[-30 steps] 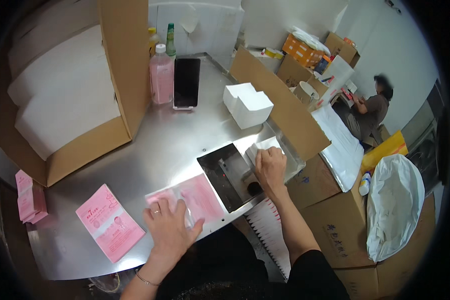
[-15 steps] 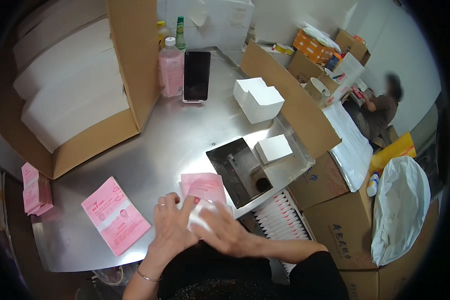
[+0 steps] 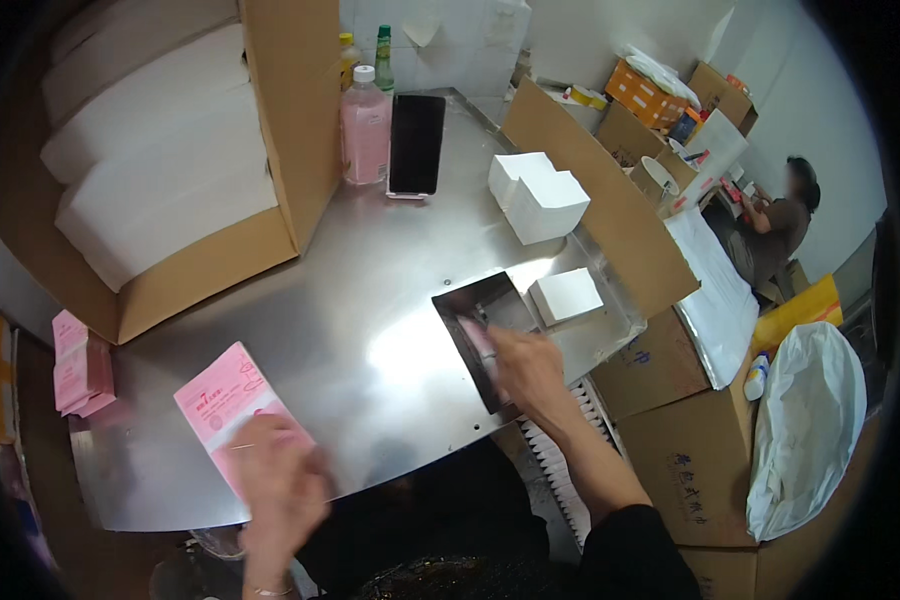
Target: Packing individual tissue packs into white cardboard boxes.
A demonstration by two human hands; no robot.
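My right hand [image 3: 527, 368] reaches over the dark rectangular recess [image 3: 462, 312] in the steel table and holds a pink packet [image 3: 476, 336] down inside it. My left hand [image 3: 278, 482], blurred by motion, lies on the near corner of a stack of pink packets [image 3: 220, 397] at the table's front left. Whether it grips one I cannot tell. A small stack of white pads [image 3: 566, 294] sits just right of the recess.
A big cardboard box [image 3: 295, 120] of white stacks stands at the back left, with a pink bottle [image 3: 366, 132] and a propped phone [image 3: 417, 142] beside it. White boxes [image 3: 536, 196], more pink packets [image 3: 76, 362], cartons, a white bag [image 3: 808, 432] and a seated person [image 3: 776, 228] are around.
Both hands were together on a pink packet at the front edge. My right hand has carried it up into the recess; my left hand has swung left onto the pink stack.
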